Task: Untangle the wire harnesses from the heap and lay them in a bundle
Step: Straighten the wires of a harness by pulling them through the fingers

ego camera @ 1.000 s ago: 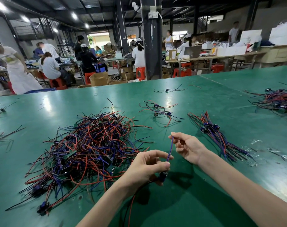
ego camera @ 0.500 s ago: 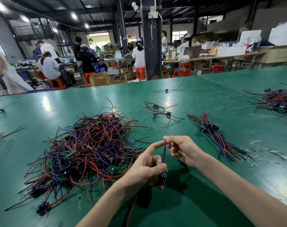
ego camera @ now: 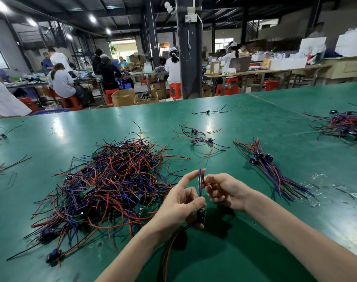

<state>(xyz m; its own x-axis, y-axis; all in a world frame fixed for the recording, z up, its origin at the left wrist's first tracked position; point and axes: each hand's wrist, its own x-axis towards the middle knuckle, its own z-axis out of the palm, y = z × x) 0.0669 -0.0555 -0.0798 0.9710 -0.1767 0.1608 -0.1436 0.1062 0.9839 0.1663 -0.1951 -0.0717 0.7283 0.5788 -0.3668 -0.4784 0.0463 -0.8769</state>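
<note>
Harness (ego camera: 200, 181) held between heap (ego camera: 112, 180) and bundle (ego camera: 264, 161)

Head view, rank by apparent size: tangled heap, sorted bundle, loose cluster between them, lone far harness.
1. Tangled heap
2. Sorted bundle
3. Loose cluster, similar to bundle; farther, so unsure
4. Lone harness

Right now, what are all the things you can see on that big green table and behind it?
table: one, green, foreground.
heap: one, red, blue and black wires, left of the hands.
bundle: one, same colours, right of the hands.
loose harnesses: a few, same colours, beyond the hands.
second heap: one, same colours, right edge.
stools: several, red, behind the table.
boxes: several, brown, by the stools.
held harness: one, blue wires, black plug, between both hands.
left hand: one, fingers pinch it by the plug.
right hand: one, fingers curl round the blue wires.
</note>
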